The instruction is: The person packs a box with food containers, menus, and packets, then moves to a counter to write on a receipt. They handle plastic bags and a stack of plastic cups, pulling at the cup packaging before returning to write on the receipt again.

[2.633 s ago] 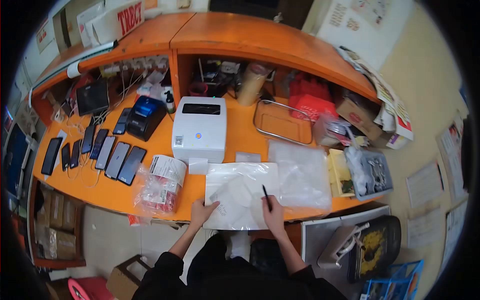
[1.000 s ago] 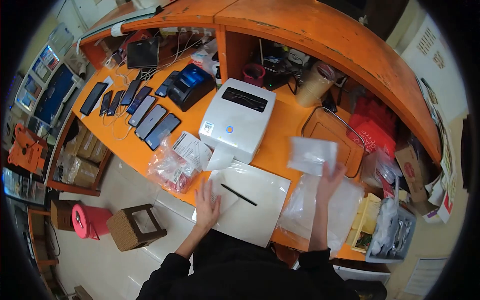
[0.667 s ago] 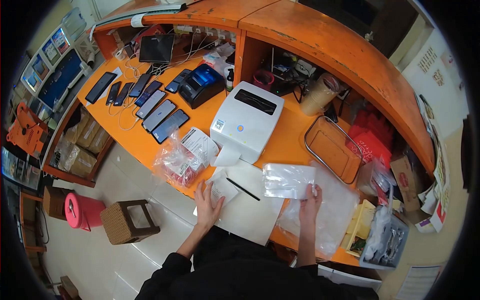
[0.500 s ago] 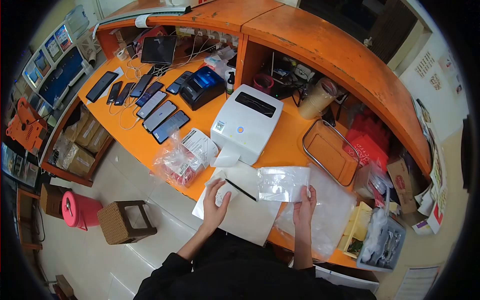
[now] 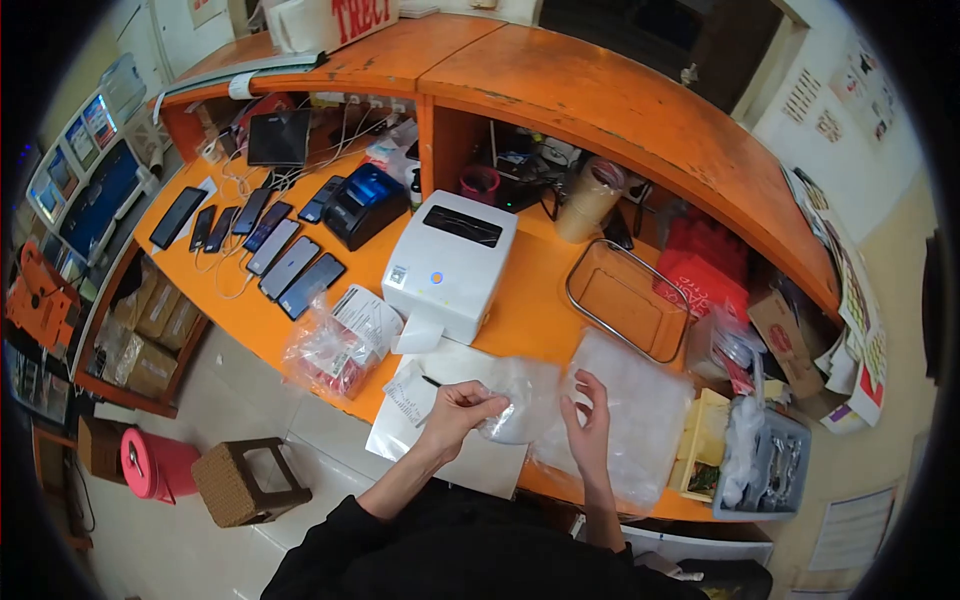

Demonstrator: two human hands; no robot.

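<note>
My left hand (image 5: 458,420) pinches the left end of a clear plastic bag (image 5: 522,398) above the white paper sheets (image 5: 490,465). My right hand (image 5: 588,425) is at the bag's right side, fingers apart, with nothing held in it. Under the left hand's far side lie a printed slip (image 5: 408,394) and part of a dark pen (image 5: 431,380). A white label printer (image 5: 450,262) stands beyond the hands, a blank label (image 5: 419,335) hanging from its front. Flat clear plastic sheets (image 5: 640,415) lie right of my right hand.
Left of the printer are a plastic-wrapped packet (image 5: 335,355), a black receipt printer (image 5: 362,205) and several phones (image 5: 290,268). To the right are a metal-rimmed tray (image 5: 630,295), a yellow basket (image 5: 700,440) and a grey tray (image 5: 790,470). A brown stool (image 5: 245,485) stands on the floor.
The left hand has moved right and closed on the clear bag, which the right hand held before. The right hand has let go and opened. The camera view has shifted.
</note>
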